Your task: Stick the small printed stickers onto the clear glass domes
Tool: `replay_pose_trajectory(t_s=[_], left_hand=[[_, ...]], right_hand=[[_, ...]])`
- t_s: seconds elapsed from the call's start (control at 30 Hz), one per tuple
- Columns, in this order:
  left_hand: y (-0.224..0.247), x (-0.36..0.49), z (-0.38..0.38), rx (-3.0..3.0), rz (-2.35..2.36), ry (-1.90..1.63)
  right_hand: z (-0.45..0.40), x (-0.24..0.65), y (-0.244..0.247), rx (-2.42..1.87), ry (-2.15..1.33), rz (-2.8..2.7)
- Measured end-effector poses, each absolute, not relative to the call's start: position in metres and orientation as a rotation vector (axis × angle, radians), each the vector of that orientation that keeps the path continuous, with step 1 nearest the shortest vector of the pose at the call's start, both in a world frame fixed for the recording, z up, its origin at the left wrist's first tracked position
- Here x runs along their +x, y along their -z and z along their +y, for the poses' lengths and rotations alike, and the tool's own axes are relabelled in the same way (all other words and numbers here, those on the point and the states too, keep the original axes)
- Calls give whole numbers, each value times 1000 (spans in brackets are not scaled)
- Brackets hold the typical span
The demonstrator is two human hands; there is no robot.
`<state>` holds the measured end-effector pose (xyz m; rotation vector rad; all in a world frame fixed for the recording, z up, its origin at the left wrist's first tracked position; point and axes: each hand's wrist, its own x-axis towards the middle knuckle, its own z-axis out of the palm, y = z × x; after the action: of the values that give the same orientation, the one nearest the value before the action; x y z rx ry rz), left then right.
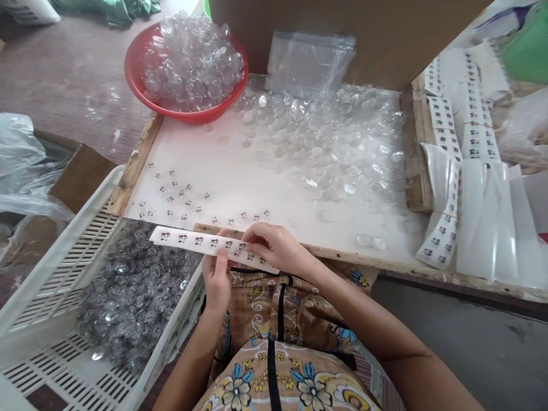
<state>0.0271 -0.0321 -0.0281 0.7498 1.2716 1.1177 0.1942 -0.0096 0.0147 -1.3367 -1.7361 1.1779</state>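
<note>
A white strip of panda stickers [199, 241] stretches across in front of my body, just over the near edge of the white work board [205, 162]. My left hand [217, 279] grips the strip from below, thumb on top. With fingers pinched at the strip's right part, my right hand [274, 245] touches one of the printed pandas; whether a sticker is peeled loose there I cannot make out. Small panda stickers [188, 202] lie scattered on the left of the board. Clear round discs [317, 151] spread over its right and far side.
A red bowl [137, 85] heaped with clear discs stands at the board's far left. Below left, a white slotted basket [51, 285] holds many dark-looking discs. More sticker strips [440, 240] lie at the right, beside a wooden rail [417, 154]. A cardboard box [363, 40] stands behind.
</note>
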Motion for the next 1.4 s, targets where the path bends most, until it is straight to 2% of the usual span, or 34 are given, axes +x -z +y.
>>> replay_pose_trajectory(t_s=[0.2,1.0,1.13,1.3,1.4], left_hand=[[36,25,-31,661,1217,-1140],[40,31,-40,749,1158,-1088],[33,34,-36,739,1175,-1094],[26,38,-34,742,1153,-1147],[27,38,-35,761,1200,-1146]], right_hand=[[-22,196,-12,-1429,-977,-1769],[-38,192,-22,-1527,-1058,-1738],[-41,193,-18,-1525,-900,-1791],[-50,182,-11,-1513,-483,-1868],[-50,184,-15,-1427,-497,-1797]])
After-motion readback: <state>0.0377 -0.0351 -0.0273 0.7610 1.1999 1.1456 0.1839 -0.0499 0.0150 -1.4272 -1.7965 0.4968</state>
